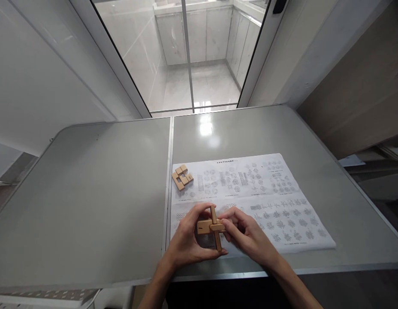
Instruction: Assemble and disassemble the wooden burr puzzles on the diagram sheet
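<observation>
Several wooden puzzle pieces (204,226) are fitted crosswise, held up over the front of the instruction sheet (224,199). My left hand (189,236) curves around them, its fingertips on the top end and its thumb at the bottom end of the upright bar (218,241). From the other side my right hand (247,234) pinches the right end of the crosswise piece (217,227) between thumb and fingers. Its fingertips partly hide that end. A second cluster of wooden puzzle pieces (179,180) lies on the sheet's far left corner.
The sheet, printed with many small diagrams, lies on a grey folding table (122,180) with a metal seam (170,159). Behind the table stands a glass door (205,77). A shelf with papers (351,161) is beside its right edge.
</observation>
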Available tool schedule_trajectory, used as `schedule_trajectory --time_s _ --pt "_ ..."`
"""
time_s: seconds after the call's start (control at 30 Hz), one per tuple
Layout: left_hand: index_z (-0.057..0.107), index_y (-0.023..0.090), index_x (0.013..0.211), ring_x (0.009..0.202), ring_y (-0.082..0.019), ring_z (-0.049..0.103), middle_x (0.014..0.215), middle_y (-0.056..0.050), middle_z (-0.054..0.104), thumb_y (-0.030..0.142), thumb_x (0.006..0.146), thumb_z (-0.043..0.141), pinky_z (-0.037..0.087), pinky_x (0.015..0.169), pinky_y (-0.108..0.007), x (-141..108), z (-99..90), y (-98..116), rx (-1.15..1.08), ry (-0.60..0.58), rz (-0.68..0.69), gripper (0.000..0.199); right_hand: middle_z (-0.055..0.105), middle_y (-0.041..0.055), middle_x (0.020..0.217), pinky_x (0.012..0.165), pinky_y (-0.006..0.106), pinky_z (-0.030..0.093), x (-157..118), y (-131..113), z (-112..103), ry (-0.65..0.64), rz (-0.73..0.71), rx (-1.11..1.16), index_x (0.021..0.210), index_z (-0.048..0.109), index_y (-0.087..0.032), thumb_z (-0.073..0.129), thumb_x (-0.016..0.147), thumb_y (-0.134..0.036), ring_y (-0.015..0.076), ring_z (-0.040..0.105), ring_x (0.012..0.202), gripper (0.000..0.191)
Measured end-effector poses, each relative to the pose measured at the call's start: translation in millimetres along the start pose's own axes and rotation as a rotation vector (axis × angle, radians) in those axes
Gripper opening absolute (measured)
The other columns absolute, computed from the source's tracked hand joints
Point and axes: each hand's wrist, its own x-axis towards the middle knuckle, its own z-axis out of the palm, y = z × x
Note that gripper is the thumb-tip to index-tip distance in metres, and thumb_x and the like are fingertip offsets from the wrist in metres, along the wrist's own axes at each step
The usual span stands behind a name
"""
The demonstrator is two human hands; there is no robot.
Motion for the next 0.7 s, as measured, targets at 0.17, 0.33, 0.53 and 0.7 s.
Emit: schedule_trajectory --time_s 0.17,0.33,0.53,0.7 --pt "0.05 0.03 0.145 0.112 -0.027 0.071 0.134 -0.008 0.066 0.034 0.065 0.101 0.06 0.096 -0.039 -0.1 0.8 -0.6 -0.005 -0.003 0.004 0.095 0.063 -0.0015 0.067 0.058 0.026 0.038 -1.1 1.1 -1.6 -0.01 -0.002 0.022 0.107 0.067 -0.019 0.059 0.106 -0.06 0.0139 0.053 0.06 0.043" --pt "0.052 0.028 0.143 0.111 -0.027 0.071 0.13 -0.008 0.068 0.038 0.063 0.102 0.06 0.097 -0.04 0.5 0.9 -0.9 -0.007 -0.006 -0.012 0.095 0.063 -0.0022 0.068 0.054 0.025 0.039 -5.3 8.8 2.8 0.017 -0.014 0.089 0.112 0.065 -0.019 0.059 0.106 -0.059 0.0121 0.051 0.055 0.041" --pt "0.052 0.029 0.141 0.107 -0.025 0.07 0.131 -0.007 0.064 0.035 0.062 0.102 0.061 0.093 -0.037 0.2 0.2 1.9 0.01 0.01 0.019 0.094 0.061 -0.0008 0.07 0.054 0.026 0.044 -3.4 8.0 8.1 0.076 -0.062 0.003 0.111 0.069 -0.019 0.057 0.107 -0.059 0.0137 0.052 0.056 0.042" --pt "0.05 0.029 0.144 0.119 -0.028 0.063 0.134 -0.009 0.058 0.033 0.062 0.101 0.059 0.1 -0.041 -1.5 0.4 1.1 0.055 0.058 0.09 0.096 0.072 0.012 0.112 0.074 0.032 0.057 -2.0 4.8 9.9 0.149 -0.229 -0.12 0.107 0.073 -0.022 0.05 0.112 -0.049 0.0214 0.067 0.088 0.035"
